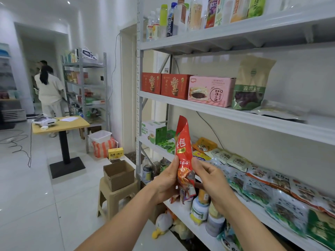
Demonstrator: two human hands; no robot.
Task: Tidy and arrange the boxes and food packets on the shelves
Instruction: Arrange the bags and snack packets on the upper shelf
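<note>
A red food packet [183, 147] stands upright in front of the white shelf unit [235, 115]. My left hand [167, 180] grips its lower left side and my right hand [211, 180] grips its lower right side. On the lower shelf behind lie several flat snack packets [262, 185] in a row. The shelf above carries two red boxes [165, 86], a pink box [211, 90] and a brown and green pouch [252, 84].
Bottles [199, 15] line the top shelf. A green and white box [154, 131] stands at the left end of the lower shelf. An open cardboard box [118, 173] rests on a beige stool [116, 198]. A wooden table [59, 125] and a person [49, 89] are further left.
</note>
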